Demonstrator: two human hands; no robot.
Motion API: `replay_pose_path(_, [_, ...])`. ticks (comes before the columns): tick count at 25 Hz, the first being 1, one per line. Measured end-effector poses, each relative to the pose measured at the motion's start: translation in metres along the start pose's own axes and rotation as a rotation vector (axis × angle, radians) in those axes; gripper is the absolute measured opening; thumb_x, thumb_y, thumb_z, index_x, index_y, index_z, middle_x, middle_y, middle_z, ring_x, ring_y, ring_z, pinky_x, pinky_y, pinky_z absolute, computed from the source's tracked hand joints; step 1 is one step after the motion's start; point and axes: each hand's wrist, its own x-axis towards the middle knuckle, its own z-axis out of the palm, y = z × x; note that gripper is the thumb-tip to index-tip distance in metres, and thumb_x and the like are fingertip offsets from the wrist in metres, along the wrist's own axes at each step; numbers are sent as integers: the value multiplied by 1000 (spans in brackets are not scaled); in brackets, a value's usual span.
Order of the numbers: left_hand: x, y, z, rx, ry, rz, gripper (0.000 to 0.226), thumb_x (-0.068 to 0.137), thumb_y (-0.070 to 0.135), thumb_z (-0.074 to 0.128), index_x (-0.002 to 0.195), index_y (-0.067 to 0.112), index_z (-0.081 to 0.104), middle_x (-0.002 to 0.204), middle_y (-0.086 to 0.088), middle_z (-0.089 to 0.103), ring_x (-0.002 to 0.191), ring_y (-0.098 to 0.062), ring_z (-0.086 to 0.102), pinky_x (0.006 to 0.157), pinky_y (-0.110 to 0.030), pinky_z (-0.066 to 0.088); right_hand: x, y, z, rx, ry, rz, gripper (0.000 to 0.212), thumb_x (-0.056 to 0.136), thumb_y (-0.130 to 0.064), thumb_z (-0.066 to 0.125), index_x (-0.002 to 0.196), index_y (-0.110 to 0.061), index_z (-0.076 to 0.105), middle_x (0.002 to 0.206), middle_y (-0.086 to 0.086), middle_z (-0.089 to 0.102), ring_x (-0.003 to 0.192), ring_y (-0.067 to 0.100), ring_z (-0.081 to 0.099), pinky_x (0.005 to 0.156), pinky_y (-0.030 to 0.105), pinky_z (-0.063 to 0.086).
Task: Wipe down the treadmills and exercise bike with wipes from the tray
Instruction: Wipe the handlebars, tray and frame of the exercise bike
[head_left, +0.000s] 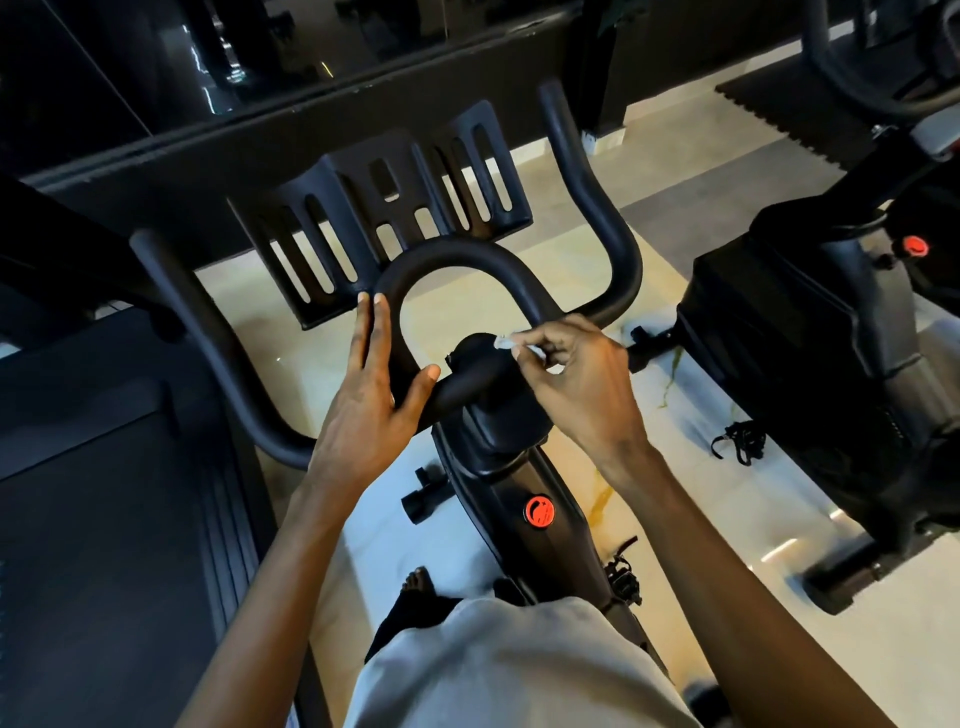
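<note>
Centre frame, a small white wipe (506, 343) is pinched in the right hand (576, 379) against the exercise bike's (519, 467) handlebar hub (475, 358), the loop bar (457, 257) arching up-left, where the left hand (374, 395) is laid flat

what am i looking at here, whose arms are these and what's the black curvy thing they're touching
It is one picture, from a camera worn on a person's head, looking down at their own arms. The black curvy thing is the handlebar of an exercise bike. The left hand rests on its centre loop with fingers straight. The right hand pinches a small white wipe at the hub where the bars meet. To the left is a treadmill, to the right a second bike, on a pale floor.
</note>
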Motion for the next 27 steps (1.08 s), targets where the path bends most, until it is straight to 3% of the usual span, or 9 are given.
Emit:
replay_pose_path(2, [1,-3,-1,-29,-26,25,92,97,46,56,160,28,-9,167,11,-15,124,19,26,103,-18,30,4,4,-5,-8,41,44,15,90,-18,72,99,-29,77,102,-13,71,87,-1,69,86,23,57])
replay_pose_path(4, [2,-11,-5,-74,-78,54,98,93,52,57,159,32,-13,165,16,-20,136,18,4,102,-1,18,2,2,-2,-27,88,78,14,90,-20,71,99,-30,77,102,-12,72,89,0,69,88,29,57])
replay_pose_path(9, [0,-31,-17,-104,-231,105,120,81,54,71,156,35,-21,161,24,-28,140,18,-5,98,9,14,-20,-26,25,-53,41,53,13,89,-16,74,96,-25,78,98,-11,67,84,-4,67,85,11,52])
replay_pose_path(12, [-1,-34,-19,-127,-244,106,125,79,50,76,156,34,-22,160,25,-29,148,5,2,114,-13,19,-17,-27,21,-81,153,106,21,90,-15,72,95,-35,75,100,-13,68,84,-4,67,87,17,54])
replay_pose_path(14, [0,-35,-18,-139,-235,107,125,80,48,78,156,34,-20,160,26,-28,152,-3,4,118,-26,22,-21,-33,31,-104,210,116,19,91,-15,70,95,-32,75,101,-10,67,83,1,68,87,24,56])
replay_pose_path(17, [-1,-37,-16,-118,-165,131,123,79,52,78,159,33,-12,164,20,-19,152,-8,3,120,-34,17,-40,-47,55,-156,170,70,13,91,-15,71,100,-22,77,100,-9,64,82,4,67,84,21,56])
replay_pose_path(20, [-3,-41,-15,-112,-136,179,112,80,51,78,162,31,4,168,13,-13,155,-16,2,123,-47,20,-44,-48,53,-88,252,158,16,90,-16,73,96,-30,76,100,-14,68,86,-3,67,84,16,55])
replay_pose_path(23, [-1,-46,-17,-89,-203,235,114,81,43,81,161,27,2,167,9,-20,155,-16,-3,125,-51,17,-49,-50,55,-87,400,252,18,89,-16,75,94,-33,75,92,-22,66,85,-5,67,85,19,55])
replay_pose_path(27, [0,-48,-21,-58,-246,283,123,79,33,85,161,21,-5,165,1,-26,154,-16,-7,125,-51,9,-67,-59,82,-105,272,162,16,89,-16,75,101,-25,77,100,-8,67,87,5,68,84,24,58])
